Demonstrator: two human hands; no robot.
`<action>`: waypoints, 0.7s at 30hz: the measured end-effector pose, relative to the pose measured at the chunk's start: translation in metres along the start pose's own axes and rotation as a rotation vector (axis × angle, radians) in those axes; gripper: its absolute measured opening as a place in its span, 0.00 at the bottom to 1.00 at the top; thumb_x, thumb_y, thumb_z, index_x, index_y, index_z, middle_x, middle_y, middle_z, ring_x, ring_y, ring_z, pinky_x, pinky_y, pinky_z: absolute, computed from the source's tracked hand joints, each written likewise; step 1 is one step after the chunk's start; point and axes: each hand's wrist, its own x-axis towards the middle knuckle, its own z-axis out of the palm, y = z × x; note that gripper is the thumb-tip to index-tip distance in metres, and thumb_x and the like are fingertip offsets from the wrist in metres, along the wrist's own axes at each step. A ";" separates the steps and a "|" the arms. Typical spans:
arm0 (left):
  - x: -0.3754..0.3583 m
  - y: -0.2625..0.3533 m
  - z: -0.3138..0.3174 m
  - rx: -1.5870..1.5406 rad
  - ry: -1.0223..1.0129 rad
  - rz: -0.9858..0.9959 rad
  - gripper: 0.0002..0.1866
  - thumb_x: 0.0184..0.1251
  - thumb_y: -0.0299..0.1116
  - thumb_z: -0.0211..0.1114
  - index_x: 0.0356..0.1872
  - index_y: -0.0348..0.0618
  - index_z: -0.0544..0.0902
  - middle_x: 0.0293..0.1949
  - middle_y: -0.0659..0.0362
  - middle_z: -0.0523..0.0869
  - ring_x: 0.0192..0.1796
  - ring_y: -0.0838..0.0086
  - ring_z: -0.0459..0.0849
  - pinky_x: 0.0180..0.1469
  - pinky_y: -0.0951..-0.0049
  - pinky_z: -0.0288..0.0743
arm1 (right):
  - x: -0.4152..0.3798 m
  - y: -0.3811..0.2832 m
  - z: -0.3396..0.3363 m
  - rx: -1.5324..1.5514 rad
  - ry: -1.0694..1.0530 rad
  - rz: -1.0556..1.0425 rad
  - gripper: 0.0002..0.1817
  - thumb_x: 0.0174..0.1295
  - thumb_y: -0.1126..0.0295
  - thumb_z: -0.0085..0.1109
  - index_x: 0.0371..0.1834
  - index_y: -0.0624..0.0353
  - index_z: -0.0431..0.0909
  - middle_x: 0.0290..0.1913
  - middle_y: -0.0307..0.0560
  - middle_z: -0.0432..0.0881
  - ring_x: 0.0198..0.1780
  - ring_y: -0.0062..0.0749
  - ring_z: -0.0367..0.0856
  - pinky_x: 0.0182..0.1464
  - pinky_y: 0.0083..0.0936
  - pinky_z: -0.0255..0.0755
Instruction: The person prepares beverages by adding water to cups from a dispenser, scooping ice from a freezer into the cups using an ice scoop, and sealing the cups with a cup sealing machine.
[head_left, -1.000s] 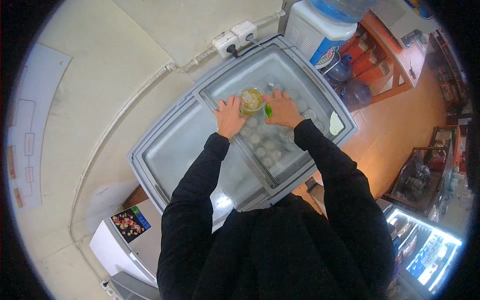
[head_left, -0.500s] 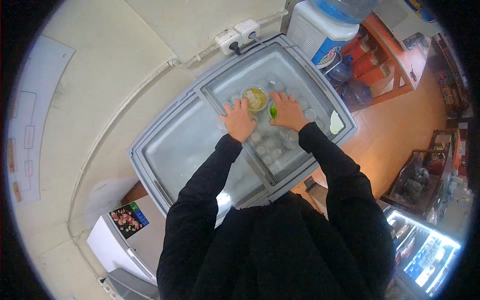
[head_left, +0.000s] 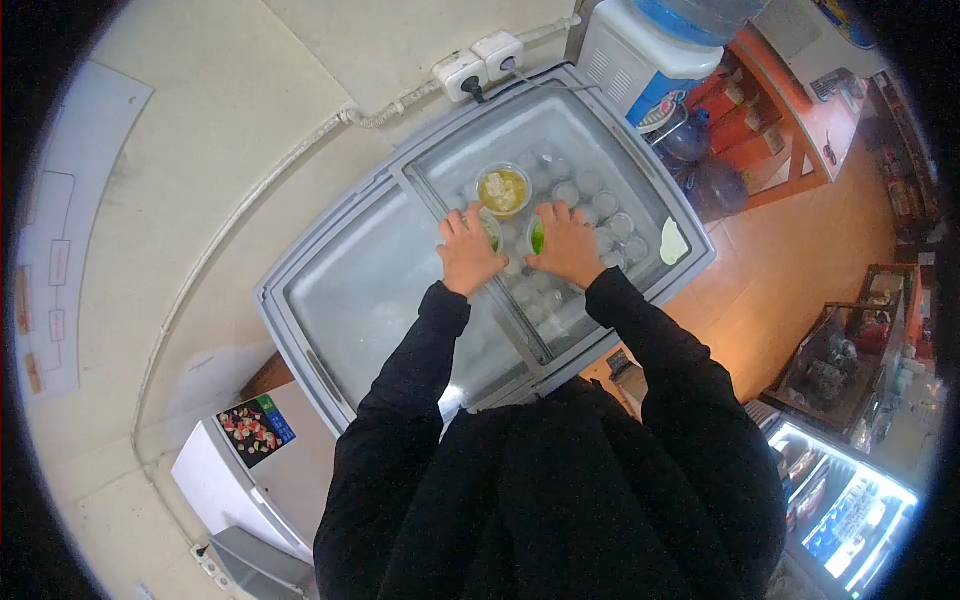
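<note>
Above the glass lid of a grey chest freezer (head_left: 380, 165), my left hand (head_left: 468, 250) curls its fingers round a clear round container (head_left: 491, 232) with green contents, mostly hidden by the hand. My right hand (head_left: 566, 245) grips a second container (head_left: 537, 236), which also shows green. Just beyond both hands, a round container (head_left: 503, 190) with yellow contents and pale pieces rests on the glass, touched by neither hand's palm. Under the glass, several round-topped items (head_left: 590, 183) show in rows.
A water dispenser (head_left: 625, 65) stands beyond the freezer's right corner, near the wall sockets (head_left: 460, 75) and their cables. Large blue bottles (head_left: 715, 190) stand beside an orange shelf. A white cabinet (head_left: 300, 440) is at the lower left, a lit display case (head_left: 860, 510) at the lower right.
Both hands have shifted slightly left and toward me. The green contents by my left hand now show. The yellow container sits apart from the hands, slightly further left in view.
</note>
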 end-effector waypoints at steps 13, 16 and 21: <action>-0.027 -0.010 0.000 -0.041 -0.080 0.212 0.40 0.28 0.34 0.69 0.52 0.46 0.63 0.49 0.50 0.62 0.52 0.53 0.62 0.44 0.56 0.68 | -0.022 0.010 0.005 -0.008 -0.143 -0.258 0.44 0.28 0.62 0.69 0.56 0.46 0.59 0.54 0.53 0.58 0.53 0.52 0.61 0.48 0.45 0.65; -0.031 -0.003 -0.002 0.051 0.030 0.415 0.39 0.26 0.32 0.68 0.51 0.49 0.65 0.48 0.52 0.65 0.51 0.55 0.64 0.44 0.57 0.68 | -0.030 0.013 0.003 -0.011 -0.123 -0.293 0.48 0.26 0.64 0.70 0.58 0.44 0.56 0.54 0.54 0.58 0.55 0.54 0.61 0.47 0.44 0.66; -0.041 0.005 -0.015 0.163 -0.224 0.488 0.39 0.28 0.34 0.67 0.52 0.52 0.64 0.51 0.55 0.65 0.52 0.58 0.64 0.43 0.52 0.67 | -0.036 0.018 -0.001 0.078 -0.170 -0.223 0.48 0.29 0.64 0.68 0.59 0.41 0.54 0.49 0.52 0.59 0.49 0.55 0.65 0.43 0.43 0.69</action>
